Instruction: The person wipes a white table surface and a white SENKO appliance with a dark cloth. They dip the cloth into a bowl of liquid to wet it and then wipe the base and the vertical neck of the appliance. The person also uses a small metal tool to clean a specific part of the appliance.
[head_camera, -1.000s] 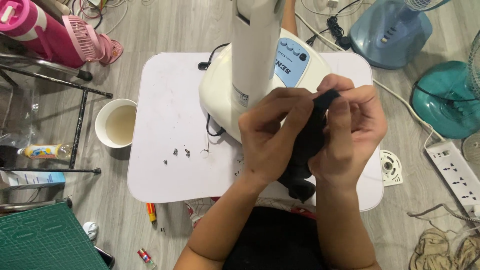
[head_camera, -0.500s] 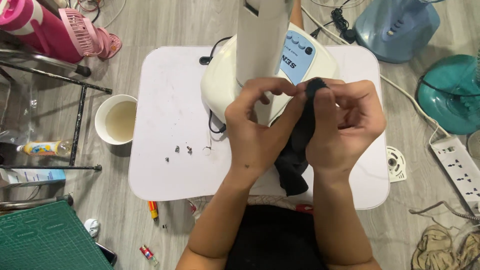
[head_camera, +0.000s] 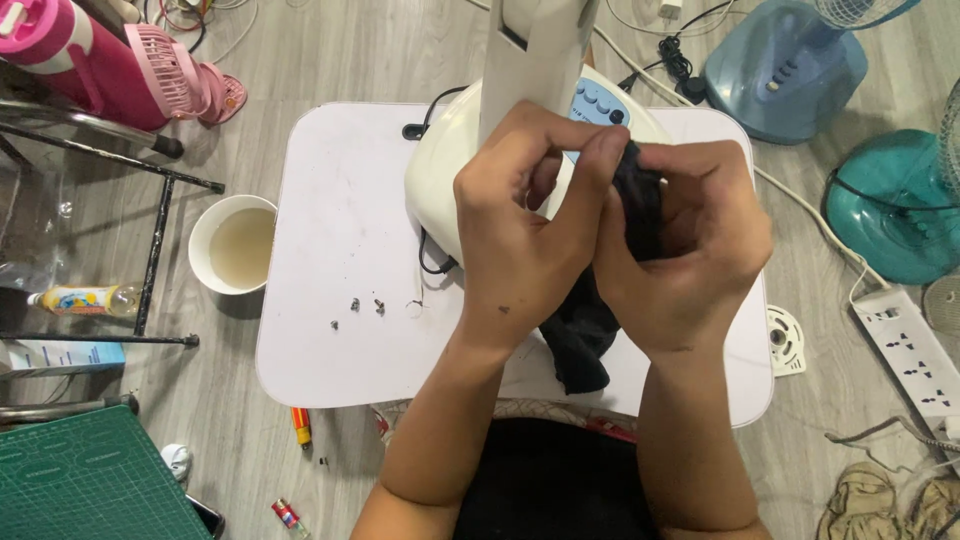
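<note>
Head view: both hands bunched together over the back-right part of the white table (head_camera: 330, 250), left hand (head_camera: 520, 235) and right hand (head_camera: 690, 250) pinching a dark cloth (head_camera: 585, 335) between them, fingers closed on it, thumbs nearly touching. Cloth is black or very dark, soft, crumpled; upper end hidden inside the grip, loose tail hanging toward the table's near edge. It sits right against the white fan base (head_camera: 445, 175), whose column (head_camera: 535, 60) rises past the knuckles.

Risks, as a judgement: the loose tail could drag across the tiny dark screws or bits (head_camera: 365, 305) near the table's middle and sweep them off. An elbow swing might tip the paper cup (head_camera: 232, 245) of pale liquid just off the left edge. The cloth could snag the base's black cable (head_camera: 432, 262).
</note>
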